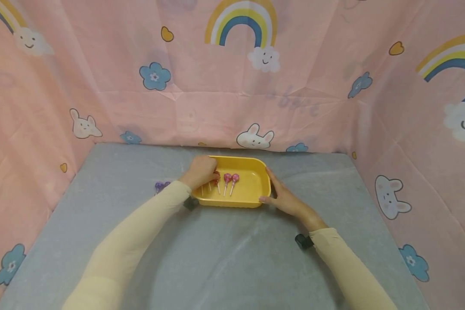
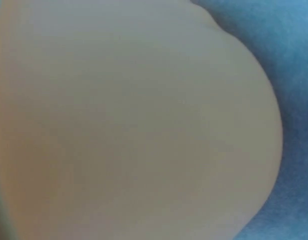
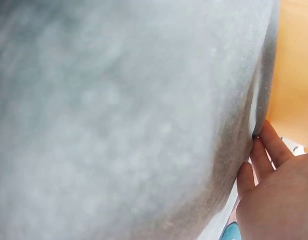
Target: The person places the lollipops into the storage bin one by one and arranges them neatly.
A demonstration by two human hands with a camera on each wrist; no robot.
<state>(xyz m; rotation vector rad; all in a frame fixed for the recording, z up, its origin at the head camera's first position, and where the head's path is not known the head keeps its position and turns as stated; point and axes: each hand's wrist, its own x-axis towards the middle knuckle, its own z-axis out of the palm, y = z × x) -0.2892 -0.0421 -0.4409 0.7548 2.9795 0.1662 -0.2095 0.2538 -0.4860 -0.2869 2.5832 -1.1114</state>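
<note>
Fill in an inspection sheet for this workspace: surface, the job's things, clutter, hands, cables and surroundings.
Surface: grey table, soft-looking cover.
Job's things: yellow tray holding two pink lollipops, a red lollipop and further sticks, partly hidden; purple lollipops lie on the table left of it, partly behind the left sleeve.
Clutter: nothing seen.
Hands: left hand is over the tray's left end, at the red lollipop, its grip unclear; right hand holds the tray's right end.
Cables: nothing seen.
Surroundings: pink curtain with rainbows, rabbits and flowers, at left, back and right.
</note>
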